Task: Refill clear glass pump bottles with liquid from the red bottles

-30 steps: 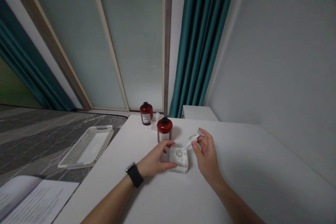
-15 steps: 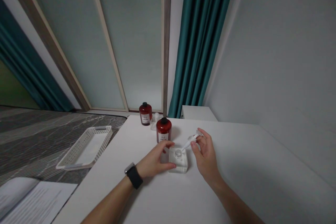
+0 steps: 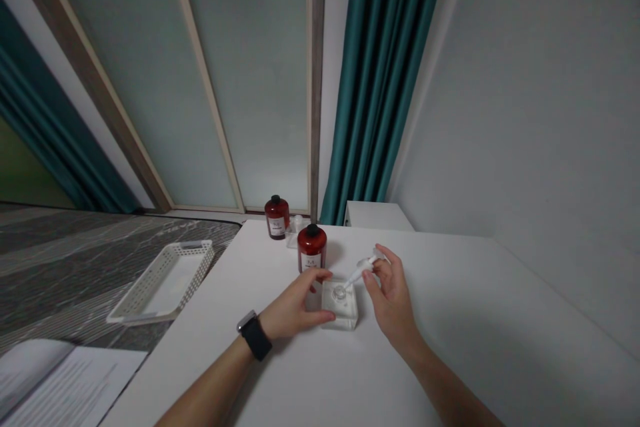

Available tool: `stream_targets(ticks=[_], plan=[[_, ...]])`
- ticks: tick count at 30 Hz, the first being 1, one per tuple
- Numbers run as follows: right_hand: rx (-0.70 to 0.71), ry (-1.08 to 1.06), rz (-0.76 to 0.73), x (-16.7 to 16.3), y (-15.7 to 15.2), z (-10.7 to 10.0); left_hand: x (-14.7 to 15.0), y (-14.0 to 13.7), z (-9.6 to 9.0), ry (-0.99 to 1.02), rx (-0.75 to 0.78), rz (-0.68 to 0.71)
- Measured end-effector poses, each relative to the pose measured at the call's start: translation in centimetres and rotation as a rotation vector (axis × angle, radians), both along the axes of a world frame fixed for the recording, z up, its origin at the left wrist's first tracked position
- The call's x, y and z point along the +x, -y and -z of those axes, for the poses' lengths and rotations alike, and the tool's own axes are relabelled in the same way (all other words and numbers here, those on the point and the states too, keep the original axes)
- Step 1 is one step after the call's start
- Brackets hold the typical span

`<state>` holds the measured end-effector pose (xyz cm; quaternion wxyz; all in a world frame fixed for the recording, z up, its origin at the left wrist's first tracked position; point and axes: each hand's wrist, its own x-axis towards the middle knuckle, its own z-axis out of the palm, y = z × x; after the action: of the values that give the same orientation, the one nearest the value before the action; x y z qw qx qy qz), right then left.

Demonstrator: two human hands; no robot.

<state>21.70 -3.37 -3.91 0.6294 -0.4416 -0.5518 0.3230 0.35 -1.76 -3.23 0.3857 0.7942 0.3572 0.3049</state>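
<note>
My left hand (image 3: 290, 308), a dark-banded watch on its wrist, grips the left side of a clear square bottle (image 3: 346, 315) standing on the white table (image 3: 450, 333). Thumb and fingers lie at its near and far edges. The bottle's round mouth on top is uncovered. In my right hand (image 3: 395, 303) is a white pump top (image 3: 361, 269), held tilted between thumb and fingers. Its lower end points down left, close to the mouth; whether it touches the bottle is unclear. Just behind my left fingers stands a red-brown bottle (image 3: 312, 243) with black cap and white label.
Farther back stand a second red-brown bottle (image 3: 277, 220) and a small clear bottle (image 3: 295, 235), partly hidden. Left of the table are a white perforated basket (image 3: 193, 280) and an open book (image 3: 80, 380). A white cabinet (image 3: 380, 215) sits beyond the far edge.
</note>
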Motion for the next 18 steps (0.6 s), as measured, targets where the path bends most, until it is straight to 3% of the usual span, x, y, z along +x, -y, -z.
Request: stream_targets(ticks=[18], plan=[[-0.059,-0.102,0.016,0.02,-0.38,-0.08,0.02,0.0,0.0,-0.007,0.003,-0.005]])
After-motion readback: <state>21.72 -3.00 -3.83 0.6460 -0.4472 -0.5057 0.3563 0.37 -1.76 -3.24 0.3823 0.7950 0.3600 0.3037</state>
